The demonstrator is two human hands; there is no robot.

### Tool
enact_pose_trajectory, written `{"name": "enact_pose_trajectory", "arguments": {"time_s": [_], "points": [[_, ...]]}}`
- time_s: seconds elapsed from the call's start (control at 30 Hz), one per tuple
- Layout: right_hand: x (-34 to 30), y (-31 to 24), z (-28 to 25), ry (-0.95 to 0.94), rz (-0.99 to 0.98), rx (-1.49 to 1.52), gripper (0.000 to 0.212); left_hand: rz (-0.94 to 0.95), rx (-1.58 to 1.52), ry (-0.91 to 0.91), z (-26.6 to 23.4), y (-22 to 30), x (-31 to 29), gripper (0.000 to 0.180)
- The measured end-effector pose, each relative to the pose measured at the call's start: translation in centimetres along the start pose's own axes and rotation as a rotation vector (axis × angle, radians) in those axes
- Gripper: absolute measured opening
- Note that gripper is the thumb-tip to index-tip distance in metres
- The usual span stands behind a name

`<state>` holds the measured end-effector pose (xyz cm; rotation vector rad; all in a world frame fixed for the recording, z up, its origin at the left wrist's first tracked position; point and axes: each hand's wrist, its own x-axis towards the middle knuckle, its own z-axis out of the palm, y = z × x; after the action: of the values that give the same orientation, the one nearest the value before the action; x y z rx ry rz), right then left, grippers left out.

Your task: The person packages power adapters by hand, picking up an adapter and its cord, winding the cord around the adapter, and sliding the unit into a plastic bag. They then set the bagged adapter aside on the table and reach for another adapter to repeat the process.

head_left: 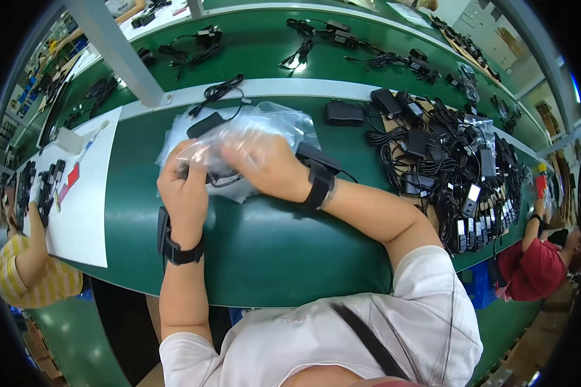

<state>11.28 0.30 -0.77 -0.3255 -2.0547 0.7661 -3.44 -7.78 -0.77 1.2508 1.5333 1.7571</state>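
Note:
My left hand [184,197] is closed on a clear plastic bag [206,149], with a bit of something dark showing by its fingers. Across from it, my right hand [274,166] is at the same bag, its fingers smeared by motion and partly behind the film. A black cable [224,180] loops just under my hands. Beneath them lies a pile of flat clear bags [287,122] on the green table [265,258]. Just beyond my hands, a black power adapter [205,124] rests on the pile, its coiled cord [221,91] trailing to the far side.
A single black adapter [343,113] lies right of the bags. Farther right, a large heap of adapters and cords [432,151] covers cardboard. A white sheet [90,206] is at left. A grey post [126,51] rises at the far side. Co-workers sit at left [39,271] and right [532,267].

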Motion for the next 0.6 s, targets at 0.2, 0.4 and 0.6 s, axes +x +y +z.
{"name": "enact_pose_trajectory", "arguments": {"time_s": [0.2,0.4,0.6], "points": [[1.2,-1.3,-1.0,-0.047,0.851,0.997,0.031,-0.182,-0.616,-0.038,0.1,0.7,0.4,0.019],[0.7,-0.9,0.1,-0.118,0.136,0.26,0.024,-0.33,-0.432,-0.016,-0.2,0.9,1.0,0.022],[2.2,-1.8,-1.1,-0.18,0.749,0.978,0.031,-0.175,-0.005,0.03,-1.1,-0.7,1.8,0.033]]}}
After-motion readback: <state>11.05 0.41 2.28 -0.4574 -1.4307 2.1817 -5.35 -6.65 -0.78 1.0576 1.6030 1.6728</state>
